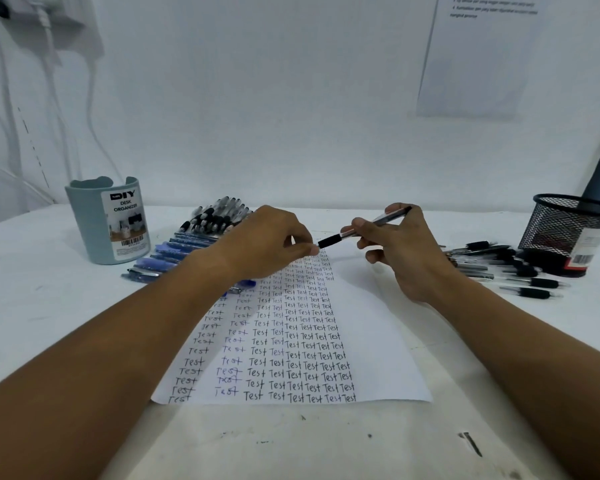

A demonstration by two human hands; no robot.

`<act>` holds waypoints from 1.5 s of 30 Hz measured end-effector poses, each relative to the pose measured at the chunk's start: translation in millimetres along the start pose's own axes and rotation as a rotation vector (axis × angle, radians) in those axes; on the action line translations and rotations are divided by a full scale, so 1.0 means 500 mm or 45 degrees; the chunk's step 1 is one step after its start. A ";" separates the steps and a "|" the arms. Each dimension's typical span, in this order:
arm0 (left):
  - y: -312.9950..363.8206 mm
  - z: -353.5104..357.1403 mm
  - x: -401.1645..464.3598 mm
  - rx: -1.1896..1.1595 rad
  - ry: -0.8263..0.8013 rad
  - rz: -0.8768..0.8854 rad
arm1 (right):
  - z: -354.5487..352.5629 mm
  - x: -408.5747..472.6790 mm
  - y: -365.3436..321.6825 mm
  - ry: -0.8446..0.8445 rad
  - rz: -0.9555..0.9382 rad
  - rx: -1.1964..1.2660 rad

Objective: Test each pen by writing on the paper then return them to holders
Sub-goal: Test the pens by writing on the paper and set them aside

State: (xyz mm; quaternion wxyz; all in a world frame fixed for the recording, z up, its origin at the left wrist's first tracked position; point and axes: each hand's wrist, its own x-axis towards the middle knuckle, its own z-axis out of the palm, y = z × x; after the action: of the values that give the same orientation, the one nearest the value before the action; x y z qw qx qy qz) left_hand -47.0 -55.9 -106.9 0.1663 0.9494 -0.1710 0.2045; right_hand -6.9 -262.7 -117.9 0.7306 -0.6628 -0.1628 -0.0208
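My right hand [400, 251] gripped pen [364, 227] mid-barrel; left hand [269, 242] pinched its tip. Light, rigid, rubber grip best.

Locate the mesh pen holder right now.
In the head view, the black mesh pen holder stands at the table's far right, just behind the loose black pens, right of the right hand.

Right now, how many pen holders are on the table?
2: a grey-blue desk organizer at the back left, and a black mesh cup at the back right. Nothing hides a third.
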 end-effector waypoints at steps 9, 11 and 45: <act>-0.040 -0.021 -0.001 0.103 0.187 -0.267 | -0.037 0.027 -0.001 0.157 -0.346 -1.520; -0.066 -0.028 -0.007 0.194 0.243 -0.378 | -0.045 0.025 -0.006 0.110 -0.222 -1.864; -0.162 -0.015 0.014 0.418 0.193 -0.618 | -0.035 0.017 0.010 -0.234 -0.314 -2.030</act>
State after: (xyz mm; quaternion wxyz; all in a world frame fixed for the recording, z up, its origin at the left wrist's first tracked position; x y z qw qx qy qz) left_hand -11.8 17.0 -117.5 0.0671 0.9587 0.1093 0.2540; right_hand 6.0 -277.4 -121.5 0.0148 -0.9604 -0.2303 -0.1562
